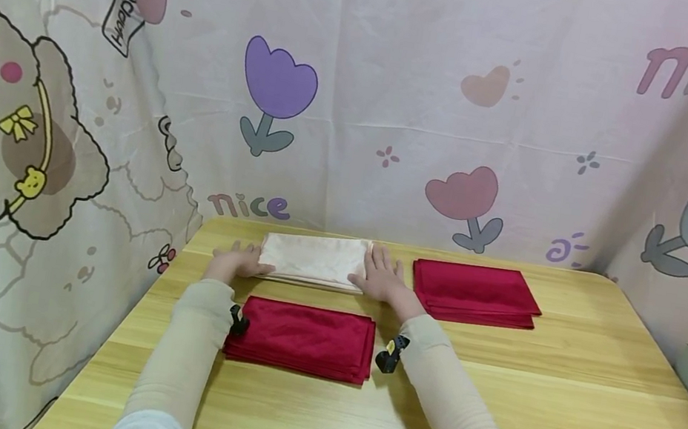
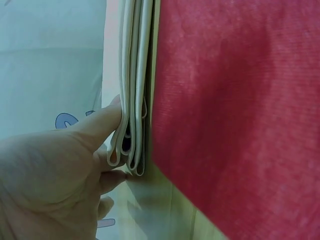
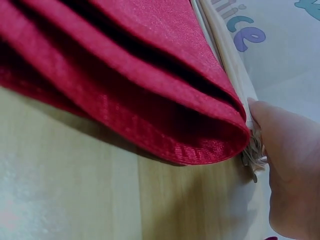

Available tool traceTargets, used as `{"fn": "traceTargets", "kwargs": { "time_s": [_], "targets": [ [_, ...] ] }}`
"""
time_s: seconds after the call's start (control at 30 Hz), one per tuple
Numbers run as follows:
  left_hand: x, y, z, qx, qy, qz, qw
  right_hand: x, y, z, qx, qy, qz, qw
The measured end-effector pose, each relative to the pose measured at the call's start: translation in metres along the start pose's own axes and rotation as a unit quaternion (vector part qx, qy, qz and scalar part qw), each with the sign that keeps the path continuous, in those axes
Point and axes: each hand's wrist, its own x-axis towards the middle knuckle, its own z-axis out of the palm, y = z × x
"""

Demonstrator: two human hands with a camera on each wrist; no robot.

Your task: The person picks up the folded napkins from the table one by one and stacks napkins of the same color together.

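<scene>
A folded white cloth (image 1: 315, 258) with several layers lies at the back of the table. At its left end is my left hand (image 1: 235, 261), thumb on the cloth and fingers beside the end. In the left wrist view, the left thumb (image 2: 102, 122) touches the top layer, and the fingers meet the folded ends. My right hand (image 1: 382, 278) rests on the white cloth's right end with straight fingers. In the right wrist view, a folded red cloth (image 3: 165, 55) hides much of the white cloth, and only part of the right hand (image 3: 292, 160) shows.
That red cloth (image 1: 304, 339) lies in front of the white one, between my forearms. Another folded red cloth (image 1: 476, 293) lies to the right of my right hand. The wooden table (image 1: 578, 401) meets printed curtains (image 1: 362, 97) at the back and sides.
</scene>
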Motion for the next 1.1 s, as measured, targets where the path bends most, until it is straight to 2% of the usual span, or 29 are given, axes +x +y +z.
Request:
{"fn": "traceTargets", "kwargs": {
  "time_s": [0.33, 0.37, 0.57, 0.6, 1.1],
  "targets": [
    [0.000, -0.004, 0.009, -0.019, 0.041, 0.005, 0.9989, 0.002, 0.004, 0.000, 0.000, 0.002, -0.006, 1.000],
    [0.004, -0.008, 0.012, -0.022, 0.047, 0.008, 0.9986, 0.000, 0.003, 0.000, 0.002, 0.003, -0.008, 1.000],
    [-0.008, -0.004, 0.014, -0.030, 0.071, 0.011, 0.9970, -0.008, 0.001, -0.002, 0.011, 0.014, -0.020, 1.000],
    [-0.015, 0.001, 0.012, -0.032, 0.072, 0.008, 0.9968, -0.009, 0.001, -0.003, 0.013, 0.017, -0.022, 1.000],
    [-0.035, 0.006, 0.017, -0.023, 0.117, 0.035, 0.9923, -0.030, 0.000, -0.009, 0.001, 0.071, -0.051, 0.996]
  ]
}}
